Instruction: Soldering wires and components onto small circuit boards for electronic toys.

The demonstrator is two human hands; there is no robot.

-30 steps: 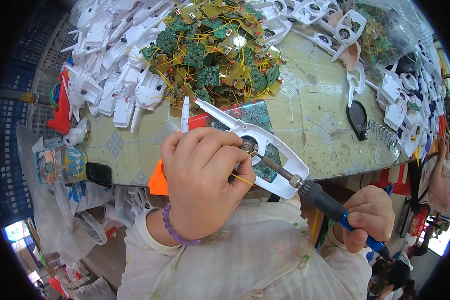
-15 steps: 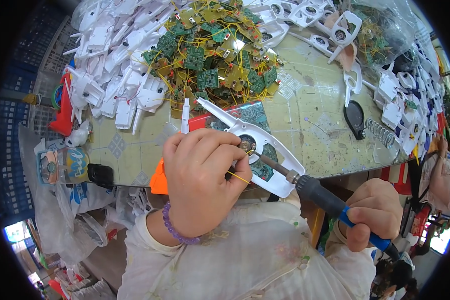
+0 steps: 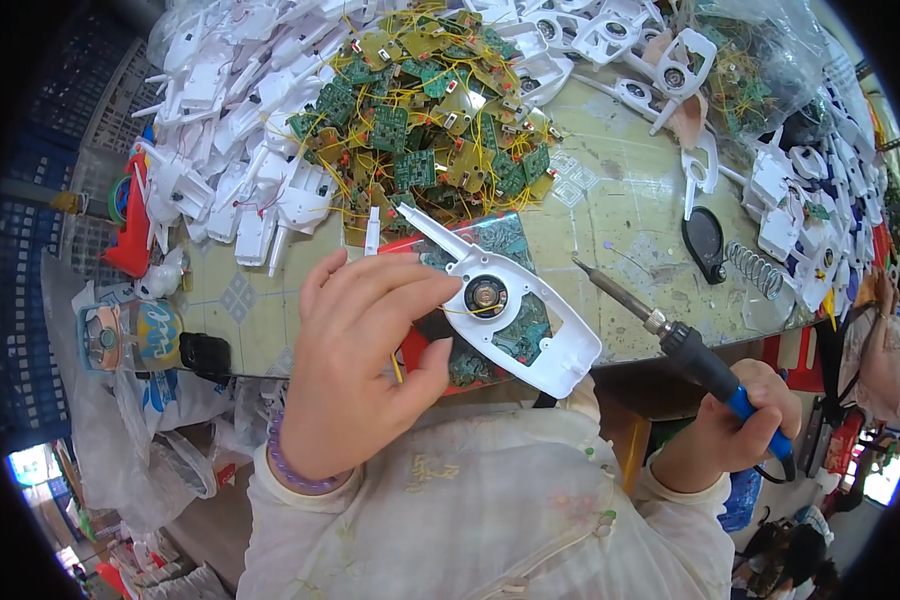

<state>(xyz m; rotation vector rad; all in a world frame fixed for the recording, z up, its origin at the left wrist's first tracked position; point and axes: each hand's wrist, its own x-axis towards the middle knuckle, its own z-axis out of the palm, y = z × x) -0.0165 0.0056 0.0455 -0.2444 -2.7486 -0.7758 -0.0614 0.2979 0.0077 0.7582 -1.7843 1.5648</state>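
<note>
In front of me a white plastic casing (image 3: 560,362) lies tilted across a red-edged board (image 3: 510,232) with a green patterned face. A round black speaker (image 3: 486,296) sits in the casing's ring, with a thin yellow wire on it. My left hand (image 3: 365,375) is open at the casing's left edge, thumb and index finger apart; whether the index fingertip touches the casing I cannot tell. My right hand (image 3: 745,425) is closed round the blue handle of a soldering iron (image 3: 695,355). The iron's tip points up and left, apart from the casing.
A heap of green circuit boards (image 3: 410,165) with yellow wires lies at the back middle. White plastic casings (image 3: 240,130) pile up at the left, more (image 3: 780,195) at the right. A black oval part (image 3: 705,240) and a coil spring (image 3: 754,268) lie right. A jar (image 3: 135,335) stands left.
The soldering iron's tip has lifted off the speaker and moved up and right. My left hand has drawn back left and its fingers have opened, uncovering the speaker.
</note>
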